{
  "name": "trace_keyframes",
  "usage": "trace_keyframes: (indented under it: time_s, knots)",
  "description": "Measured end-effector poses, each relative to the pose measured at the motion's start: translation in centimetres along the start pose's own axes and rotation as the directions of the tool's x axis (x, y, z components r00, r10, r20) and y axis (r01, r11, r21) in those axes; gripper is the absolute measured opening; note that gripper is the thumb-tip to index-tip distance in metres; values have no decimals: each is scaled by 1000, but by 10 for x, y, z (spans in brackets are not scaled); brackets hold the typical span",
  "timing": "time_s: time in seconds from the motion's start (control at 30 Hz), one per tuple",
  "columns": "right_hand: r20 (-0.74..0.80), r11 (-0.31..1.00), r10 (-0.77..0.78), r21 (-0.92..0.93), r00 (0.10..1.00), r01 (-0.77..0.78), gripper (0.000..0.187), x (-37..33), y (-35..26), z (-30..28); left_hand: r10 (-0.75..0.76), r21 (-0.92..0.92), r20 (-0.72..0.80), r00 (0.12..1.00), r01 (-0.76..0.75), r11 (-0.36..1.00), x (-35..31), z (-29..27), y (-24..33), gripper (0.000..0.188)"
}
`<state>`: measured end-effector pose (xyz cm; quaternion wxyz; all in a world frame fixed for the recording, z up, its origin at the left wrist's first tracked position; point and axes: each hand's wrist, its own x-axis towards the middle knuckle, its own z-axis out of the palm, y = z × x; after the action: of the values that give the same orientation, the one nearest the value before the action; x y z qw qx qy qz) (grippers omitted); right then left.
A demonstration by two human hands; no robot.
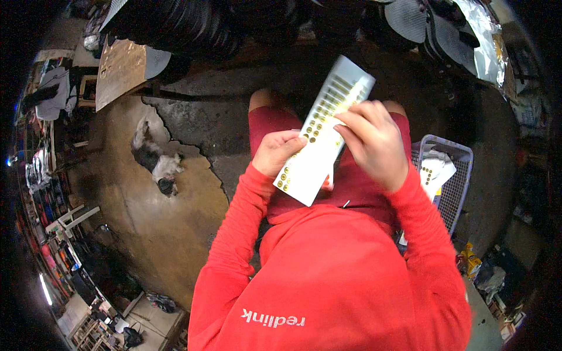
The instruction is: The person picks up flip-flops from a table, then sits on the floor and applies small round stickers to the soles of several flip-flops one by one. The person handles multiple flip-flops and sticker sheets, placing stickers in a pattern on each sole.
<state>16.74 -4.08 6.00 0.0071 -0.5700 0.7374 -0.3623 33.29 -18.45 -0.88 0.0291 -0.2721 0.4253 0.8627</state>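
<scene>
A long white sheet of round gold-and-black stickers (316,131) is tilted across my lap, its far end up and to the right. My left hand (278,153) grips its left edge, thumb on top. My right hand (374,140) is closed in a pinch over the right edge, thumb and forefinger at a white layer of the sheet. The sheet's lower part is mostly plain white, with several round stickers along the left side. Its upper end is blurred. Something red and white (329,181) shows partly behind the sheet, too hidden to name.
At my right stands a pale purple mesh basket (462,175) holding white sheets with dark dots (436,169). A black-and-white animal (157,155) lies on the brown floor to the left. Stacked dark sheets (175,26) and a brown board (120,73) are ahead. Cluttered shelves (44,234) line the left.
</scene>
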Motion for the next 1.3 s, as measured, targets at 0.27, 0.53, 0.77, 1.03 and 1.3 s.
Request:
trace_keyframes:
  time_s: [0.27,0.53,0.77,1.03,1.3]
  knots:
    - [220,824,387,355,896,-443,25,-50,-16,46,66,-282,-205,977,-123,952,-10,8,-46,22]
    - [40,982,85,166,996,-91,19,-24,-12,58,196,27,-142,970,-194,981,-12,-3,-22,24]
    - [105,991,-36,129,994,23,12,-3,-11,71,333,501,-228,915,-183,846,-2,-14,-9,48]
    - [215,950,-10,308,977,-58,10,17,0,85,204,28,-396,896,-210,977,8,-27,-11,36]
    - [0,741,475,539,880,-400,15,88,70,135,148,-37,-638,755,-223,974,-9,-54,-3,23]
